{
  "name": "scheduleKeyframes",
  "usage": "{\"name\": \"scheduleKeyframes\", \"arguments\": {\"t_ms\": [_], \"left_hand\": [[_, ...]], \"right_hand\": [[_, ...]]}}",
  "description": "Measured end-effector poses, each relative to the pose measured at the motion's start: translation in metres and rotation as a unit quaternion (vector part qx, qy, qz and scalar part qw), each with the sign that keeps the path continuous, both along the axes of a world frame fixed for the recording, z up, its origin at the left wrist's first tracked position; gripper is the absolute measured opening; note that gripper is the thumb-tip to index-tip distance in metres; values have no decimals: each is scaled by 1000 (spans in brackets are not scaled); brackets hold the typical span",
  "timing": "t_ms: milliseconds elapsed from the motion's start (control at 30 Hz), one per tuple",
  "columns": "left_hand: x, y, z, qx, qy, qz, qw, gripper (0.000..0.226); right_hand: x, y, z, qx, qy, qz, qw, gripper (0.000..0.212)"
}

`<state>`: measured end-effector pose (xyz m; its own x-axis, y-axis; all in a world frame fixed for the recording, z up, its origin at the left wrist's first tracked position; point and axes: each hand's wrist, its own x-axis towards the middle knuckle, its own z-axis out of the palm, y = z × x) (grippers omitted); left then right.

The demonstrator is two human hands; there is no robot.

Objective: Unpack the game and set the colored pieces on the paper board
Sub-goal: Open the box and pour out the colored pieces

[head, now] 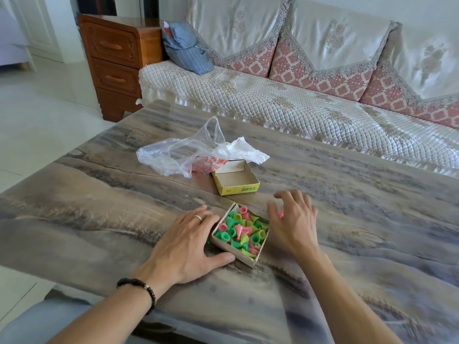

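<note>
The left hand (185, 240) is lying flat on the marbled table (99, 207), fingers straight and slightly spread, with fingertips and thumb resting against the left wall of the small cardboard box (233, 252). The box is sitting between the two hands, holding a heap of pink, green and yellow game pieces (242, 229). The right hand (294, 223) is hovering just right of the box, fingers loosely curled; a pink piece (281, 214) is showing by its fingers, though whether they are pinching it I cannot tell. Beyond the fingertips, the empty yellow box lid (236, 178) is lying open side up, touching a crumpled clear plastic bag (183, 155).
</note>
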<state>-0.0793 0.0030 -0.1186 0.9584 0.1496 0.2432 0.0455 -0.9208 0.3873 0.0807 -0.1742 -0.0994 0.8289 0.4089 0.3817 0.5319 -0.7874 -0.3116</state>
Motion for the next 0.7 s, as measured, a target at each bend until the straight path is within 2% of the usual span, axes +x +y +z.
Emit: {"name": "scheduleKeyframes", "arguments": {"t_ms": [100, 200, 267, 433, 533, 700], "left_hand": [[0, 0, -1, 2, -4, 1, 1000, 85], [0, 0, -2, 6, -6, 1, 1000, 83], [0, 0, -1, 1, -3, 2, 1000, 82], [-1, -1, 1, 6, -8, 0, 1000, 78], [-1, -1, 1, 8, -1, 1, 1000, 79], [-1, 0, 1, 11, 14, 3, 1000, 84]], "right_hand": [[-28, 17, 15, 44, -44, 163, 985, 30], [-45, 28, 13, -76, -63, 241, 966, 34], [-45, 28, 9, -108, -63, 240, 963, 37], [-44, 30, 9, -90, -54, 259, 960, 34], [-44, 34, 9, -70, -42, 262, 962, 27], [-40, 40, 6, 5, 10, 203, 979, 36]]}}
